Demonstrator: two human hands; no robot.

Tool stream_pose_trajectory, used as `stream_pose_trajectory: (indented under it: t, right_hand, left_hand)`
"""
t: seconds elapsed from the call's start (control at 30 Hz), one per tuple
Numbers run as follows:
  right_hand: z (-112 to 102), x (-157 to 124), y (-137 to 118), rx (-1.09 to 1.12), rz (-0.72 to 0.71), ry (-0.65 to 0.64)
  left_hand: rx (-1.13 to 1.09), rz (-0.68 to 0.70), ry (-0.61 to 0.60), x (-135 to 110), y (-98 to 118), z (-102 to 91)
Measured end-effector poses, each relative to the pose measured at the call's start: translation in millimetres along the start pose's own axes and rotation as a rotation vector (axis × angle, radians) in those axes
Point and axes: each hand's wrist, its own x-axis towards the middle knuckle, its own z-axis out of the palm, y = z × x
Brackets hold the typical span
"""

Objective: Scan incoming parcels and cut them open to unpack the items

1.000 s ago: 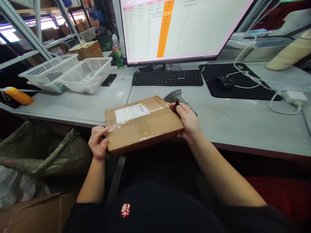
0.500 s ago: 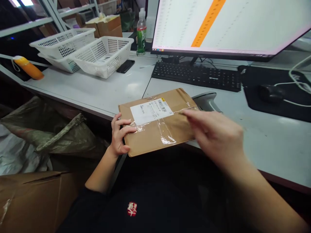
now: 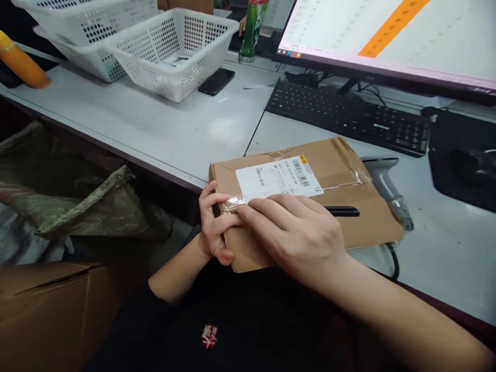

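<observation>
A flat cardboard box (image 3: 372,222) lies tilted over the desk's front edge, with a white shipping label (image 3: 267,178) and clear tape on its top. Its left end is gripped by my left hand (image 3: 215,227), thumb low and fingers over the top. My right hand (image 3: 302,232) is closed round a slim black-handled tool, apparently a box cutter (image 3: 343,211), whose handle sticks out to the right. The front of that tool is hidden under my fingers, which press near the tape (image 3: 232,203) at the left end. A grey barcode scanner (image 3: 383,181) sits partly behind the box.
White plastic baskets (image 3: 174,72) stand at the back left beside a black phone (image 3: 217,81). A keyboard (image 3: 349,113) lies below the monitor (image 3: 387,46), with a mouse (image 3: 480,165) at right. A green bottle (image 3: 253,31) stands behind; an orange bottle (image 3: 23,62) is far left.
My right hand has moved left across the box to its left end, near my left hand, and the black handle now shows. The view has shifted closer and more of the scanner shows.
</observation>
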Motion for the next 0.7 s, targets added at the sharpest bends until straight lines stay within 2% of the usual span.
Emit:
stream_pose_trajectory:
  t: [0.07,0.23,0.43,0.63,0.7]
  right_hand:
    - [2,2,0,-0.010,-0.012,-0.014]
    - [-1,6,0,-0.042,-0.037,-0.067]
    - [-10,15,-7,-0.154,-0.096,-0.126]
    - [-16,13,-1,-0.293,-0.138,-0.119]
    - [-18,8,5,-0.314,-0.132,-0.135]
  left_hand:
    - [-0.032,-0.025,0.055,1,1,0.7]
    - [-0.077,-0.012,0.043,5,2,-0.6]
    - [-0.161,0.079,0.227,5,1,-3.1]
    - [-0.146,0.050,0.179,8,5,-7.5]
    - [-0.192,0.077,0.205,12,8,-10.1]
